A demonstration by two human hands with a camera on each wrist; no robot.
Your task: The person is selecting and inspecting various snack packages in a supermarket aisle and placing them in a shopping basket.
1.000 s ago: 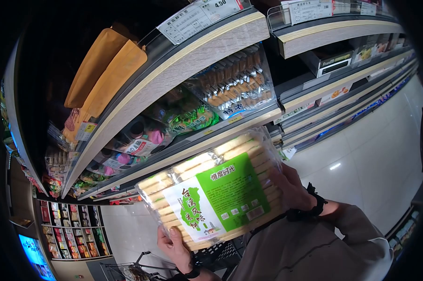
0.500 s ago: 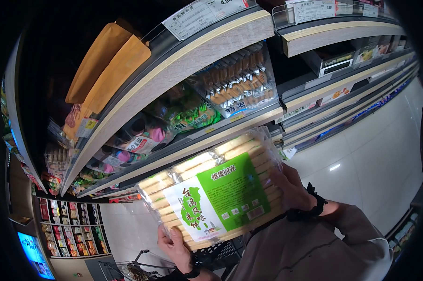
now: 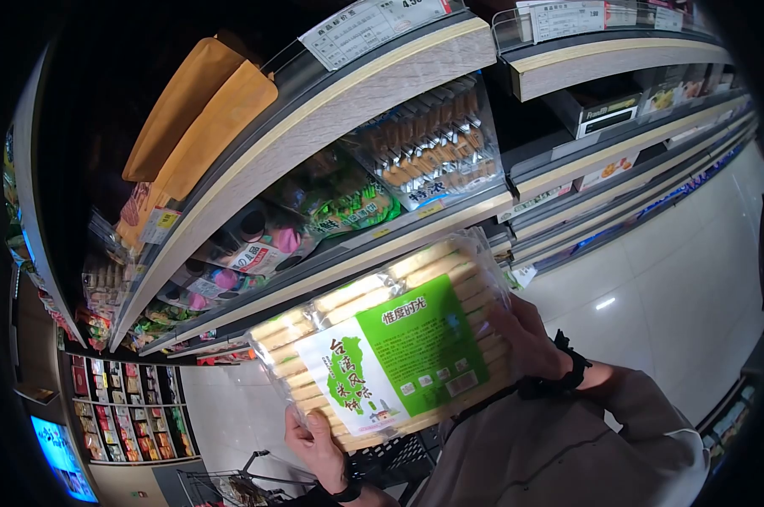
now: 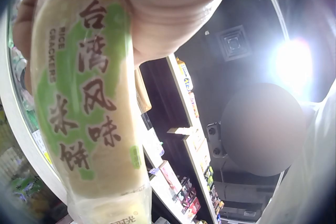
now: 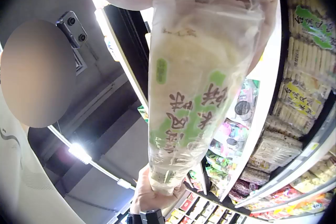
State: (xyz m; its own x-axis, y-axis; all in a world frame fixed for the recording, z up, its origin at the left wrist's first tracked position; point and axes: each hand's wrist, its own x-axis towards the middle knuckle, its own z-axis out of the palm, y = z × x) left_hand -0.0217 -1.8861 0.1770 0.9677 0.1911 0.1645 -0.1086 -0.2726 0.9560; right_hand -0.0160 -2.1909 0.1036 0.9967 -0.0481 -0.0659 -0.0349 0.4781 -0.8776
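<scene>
A large clear pack of rice crackers [image 3: 437, 355] with a white and green label is held up in front of the body, tilted, in the head view. My left hand [image 3: 316, 446] grips its lower left corner, the thumb lying on the front. At the right edge my right hand [image 3: 526, 338] holds it, with the fingers partly hidden by the pack. Both wrist views show the narrow side of the rice cracker pack [image 4: 89, 103], printed with green and brown lettering. Across it, in the right wrist view, the left hand [image 5: 149, 195] clasps the far end.
A shelf edge [image 3: 357, 110] curves over the pack, with bagged snacks [image 3: 348, 211] below and brown paper pouches [image 3: 196, 118] above. Part of a black basket [image 3: 395, 456] shows under the pack. Tiled floor [image 3: 644, 287] lies to the right; a further snack rack [image 3: 133, 414] stands lower left.
The head view has shifted slightly, so the shelf and brown pouches appear a little farther right. Both hands keep the same grip on the rice cracker pack.
</scene>
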